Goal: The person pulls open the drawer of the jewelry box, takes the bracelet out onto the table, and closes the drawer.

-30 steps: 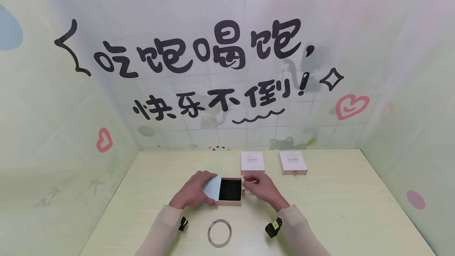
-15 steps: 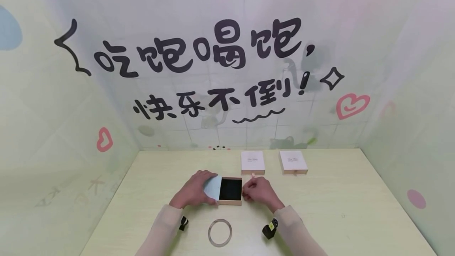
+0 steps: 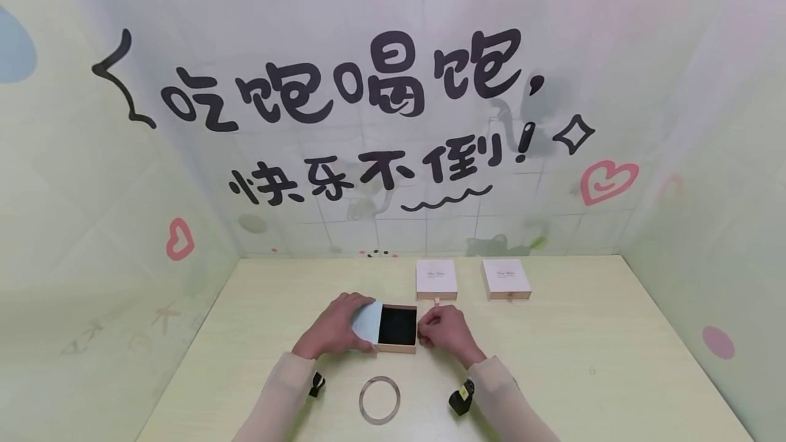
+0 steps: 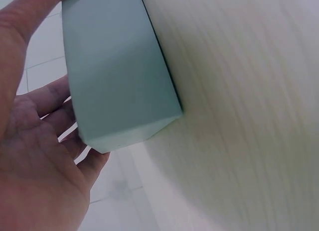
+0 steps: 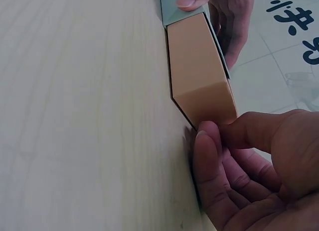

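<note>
A small drawer-style gift box lies partly slid open in the head view, its pale blue sleeve on the left. From the sleeve's right end sticks out the peach drawer, lined with a black pad. My left hand grips the sleeve across its width, thumb at the near side, fingers at the far side. Thumb and forefinger of my right hand pinch together at the middle of the drawer's end face; what they pinch is hidden by the fingertips. A translucent greyish bangle lies nearer to me on the table.
Two white-lidded boxes stand behind on the pale wood table: one box just beyond my right hand, with a small pink tab at its front, and another box farther right. Printed wall sheets enclose the table's back and sides.
My right hand has come slightly nearer to me along the drawer's end, and its fingers have closed into a pinch there. The left hand, box and bangle stay in place.
</note>
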Demonstrator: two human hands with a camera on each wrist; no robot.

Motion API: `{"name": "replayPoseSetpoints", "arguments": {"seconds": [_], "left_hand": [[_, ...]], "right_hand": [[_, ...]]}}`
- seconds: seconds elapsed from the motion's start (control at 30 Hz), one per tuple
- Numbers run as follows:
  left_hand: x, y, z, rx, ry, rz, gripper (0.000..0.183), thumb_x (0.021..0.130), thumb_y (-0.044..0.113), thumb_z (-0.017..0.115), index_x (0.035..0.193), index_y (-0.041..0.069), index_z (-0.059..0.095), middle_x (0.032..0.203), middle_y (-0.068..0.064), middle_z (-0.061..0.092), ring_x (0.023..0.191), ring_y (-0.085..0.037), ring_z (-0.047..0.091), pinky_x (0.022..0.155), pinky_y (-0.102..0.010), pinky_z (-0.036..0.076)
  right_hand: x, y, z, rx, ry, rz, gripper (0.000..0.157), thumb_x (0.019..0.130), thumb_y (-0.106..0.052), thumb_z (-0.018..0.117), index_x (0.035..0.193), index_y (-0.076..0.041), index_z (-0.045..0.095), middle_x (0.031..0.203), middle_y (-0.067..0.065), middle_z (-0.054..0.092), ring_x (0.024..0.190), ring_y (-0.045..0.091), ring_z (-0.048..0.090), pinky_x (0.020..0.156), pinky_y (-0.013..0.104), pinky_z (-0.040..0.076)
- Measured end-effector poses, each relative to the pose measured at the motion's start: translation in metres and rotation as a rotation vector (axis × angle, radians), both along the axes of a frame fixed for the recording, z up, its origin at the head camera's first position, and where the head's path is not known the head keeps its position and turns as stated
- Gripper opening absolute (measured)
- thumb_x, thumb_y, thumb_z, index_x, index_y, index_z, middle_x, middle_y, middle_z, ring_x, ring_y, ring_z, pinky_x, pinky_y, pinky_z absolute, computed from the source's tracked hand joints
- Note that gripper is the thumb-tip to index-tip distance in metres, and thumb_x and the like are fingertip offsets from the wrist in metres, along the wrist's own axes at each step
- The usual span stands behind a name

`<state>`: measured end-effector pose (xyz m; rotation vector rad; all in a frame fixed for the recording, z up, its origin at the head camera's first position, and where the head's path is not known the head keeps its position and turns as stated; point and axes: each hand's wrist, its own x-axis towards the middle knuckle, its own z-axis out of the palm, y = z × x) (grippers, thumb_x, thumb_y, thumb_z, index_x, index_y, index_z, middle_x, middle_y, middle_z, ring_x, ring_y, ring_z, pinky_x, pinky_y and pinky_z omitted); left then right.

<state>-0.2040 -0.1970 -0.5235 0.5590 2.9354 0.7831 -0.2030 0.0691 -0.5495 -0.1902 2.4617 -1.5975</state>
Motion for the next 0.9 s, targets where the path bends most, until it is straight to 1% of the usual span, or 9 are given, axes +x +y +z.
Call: {"name": "replayPoseSetpoints", "arguments": {"seconds": [0.27,0.43,0.77,0.9], "left_hand": [[0.000,0.000,0.000,-0.003,0.000,0.005,0.094,0.057,0.041,0.100,0.139,0.014,0.060,0.129,-0.002,0.064,0.112,-0.019,0.054,0.092,-0.044,0.052],[0.000,0.000,0.000,0.007,-0.004,0.008,0.094,0.057,0.041,0.100,0.139,0.015,0.061,0.128,-0.002,0.065,0.112,-0.019,0.054,0.091,-0.043,0.052],[0.000,0.000,0.000,0.013,-0.012,0.003,0.095,0.057,0.041,0.100,0.140,0.014,0.060,0.129,-0.002,0.064,0.113,-0.019,0.054,0.093,-0.044,0.051],[-0.001,0.001,0.000,0.017,-0.011,0.004,0.095,0.057,0.039,0.100,0.139,0.015,0.060,0.130,-0.002,0.064,0.115,-0.020,0.054,0.096,-0.045,0.050]], "right_hand": [[0.001,-0.006,0.001,-0.003,0.001,0.014,0.009,0.092,-0.002,0.068,0.084,-0.001,0.073,0.073,0.006,0.073,0.062,0.012,0.068,0.059,0.026,0.056],[0.000,-0.012,0.001,-0.005,0.022,0.027,0.009,0.092,-0.002,0.068,0.084,-0.001,0.073,0.073,0.007,0.074,0.062,0.013,0.068,0.058,0.024,0.055],[-0.003,-0.027,-0.002,-0.016,0.024,0.037,0.011,0.092,-0.002,0.068,0.082,-0.002,0.073,0.071,0.006,0.073,0.060,0.010,0.066,0.056,0.022,0.051],[-0.004,-0.034,-0.001,-0.023,0.040,0.049,0.011,0.091,-0.001,0.067,0.082,-0.001,0.072,0.070,0.007,0.073,0.059,0.010,0.065,0.055,0.021,0.050]]}}
